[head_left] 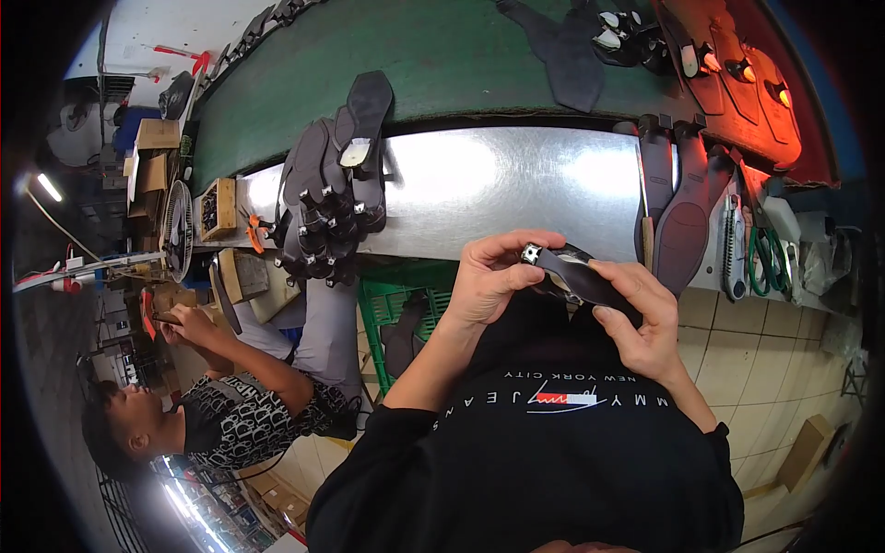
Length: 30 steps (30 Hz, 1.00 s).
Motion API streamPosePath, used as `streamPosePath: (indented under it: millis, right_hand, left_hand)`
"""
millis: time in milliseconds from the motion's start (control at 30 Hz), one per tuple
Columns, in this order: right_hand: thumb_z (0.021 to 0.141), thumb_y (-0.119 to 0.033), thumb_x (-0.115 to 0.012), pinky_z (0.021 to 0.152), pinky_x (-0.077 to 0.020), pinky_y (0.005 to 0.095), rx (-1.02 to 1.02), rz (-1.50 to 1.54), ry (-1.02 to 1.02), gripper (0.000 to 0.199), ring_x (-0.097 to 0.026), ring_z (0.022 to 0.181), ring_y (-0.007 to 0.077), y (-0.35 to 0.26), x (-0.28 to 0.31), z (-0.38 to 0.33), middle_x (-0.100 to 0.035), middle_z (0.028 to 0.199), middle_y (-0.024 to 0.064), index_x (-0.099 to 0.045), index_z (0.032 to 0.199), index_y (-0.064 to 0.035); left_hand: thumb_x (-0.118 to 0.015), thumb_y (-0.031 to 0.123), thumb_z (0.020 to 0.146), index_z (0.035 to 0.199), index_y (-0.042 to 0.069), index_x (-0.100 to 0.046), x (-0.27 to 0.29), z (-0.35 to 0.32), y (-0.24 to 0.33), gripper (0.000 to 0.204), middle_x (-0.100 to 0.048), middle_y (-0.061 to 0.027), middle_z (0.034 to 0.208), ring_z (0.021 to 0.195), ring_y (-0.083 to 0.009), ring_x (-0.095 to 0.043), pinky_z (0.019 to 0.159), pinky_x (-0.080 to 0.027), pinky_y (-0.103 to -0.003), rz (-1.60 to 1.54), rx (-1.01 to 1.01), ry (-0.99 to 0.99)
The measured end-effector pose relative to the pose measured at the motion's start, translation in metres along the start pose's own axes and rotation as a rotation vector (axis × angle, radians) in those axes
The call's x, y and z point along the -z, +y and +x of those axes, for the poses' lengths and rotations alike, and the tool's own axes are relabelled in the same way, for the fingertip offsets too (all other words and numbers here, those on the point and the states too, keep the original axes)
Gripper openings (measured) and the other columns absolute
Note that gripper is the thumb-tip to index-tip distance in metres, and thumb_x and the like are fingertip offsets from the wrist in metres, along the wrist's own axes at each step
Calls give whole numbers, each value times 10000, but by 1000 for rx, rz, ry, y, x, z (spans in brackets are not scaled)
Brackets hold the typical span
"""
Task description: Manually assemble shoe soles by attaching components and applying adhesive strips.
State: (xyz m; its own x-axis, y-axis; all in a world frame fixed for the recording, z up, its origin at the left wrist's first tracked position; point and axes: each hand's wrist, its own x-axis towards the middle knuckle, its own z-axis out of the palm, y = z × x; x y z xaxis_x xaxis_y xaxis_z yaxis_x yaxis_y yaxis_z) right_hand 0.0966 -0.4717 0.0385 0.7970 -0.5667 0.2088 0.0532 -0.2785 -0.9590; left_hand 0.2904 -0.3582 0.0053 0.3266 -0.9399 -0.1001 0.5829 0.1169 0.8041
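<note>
My left hand (pixel 493 275) and my right hand (pixel 638 318) together hold a dark shoe strap piece (pixel 576 276) with a small metal buckle at its left end, close to my chest. Fingertips of the left hand pinch the buckle end. The right hand grips the dark strap's other end from below and the side. Both hands hover in front of a shiny metal worktable (pixel 516 184).
A pile of dark straps with buckles (pixel 327 212) lies on the table's left. Dark soles (pixel 678 212) lean at its right, beside a cutter and green-handled scissors (pixel 763 258). A green conveyor belt (pixel 433 55) runs behind. A person (pixel 240 396) sits at my left. A green crate (pixel 396 313) stands below.
</note>
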Motion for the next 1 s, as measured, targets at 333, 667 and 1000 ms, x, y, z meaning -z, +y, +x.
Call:
streamPosePath:
  millis: [333, 667, 1000]
  right_hand:
    - [719, 29, -653, 718, -488, 321, 55, -120, 12, 443, -627, 797, 253, -6, 2, 5, -639, 926, 139, -630, 1160, -12]
    - [684, -44, -697, 638, -458, 341, 171, -354, -32, 454, -602, 723, 253, -17, 10, 10, -619, 850, 89, -647, 1136, -62]
    - [695, -70, -702, 637, -432, 340, 222, -545, -108, 446, -576, 718, 226, -28, 10, 7, -572, 853, 59, -629, 1134, -40]
  left_hand:
    - [-677, -56, 757, 1105, -36, -654, -2, -1, 4, 349, -650, -156, 1124, 908, -155, -652, 741, -554, -246, 57, 23, 14]
    - [-655, -135, 732, 1105, -16, -671, 0, -4, 7, 391, -610, -225, 1196, 1063, -247, -620, 834, -532, -286, 306, -158, -150]
    - [-550, -166, 690, 1097, -20, -677, 4, -8, 9, 451, -573, -258, 1254, 1071, -235, -623, 836, -496, -256, 384, -144, -266]
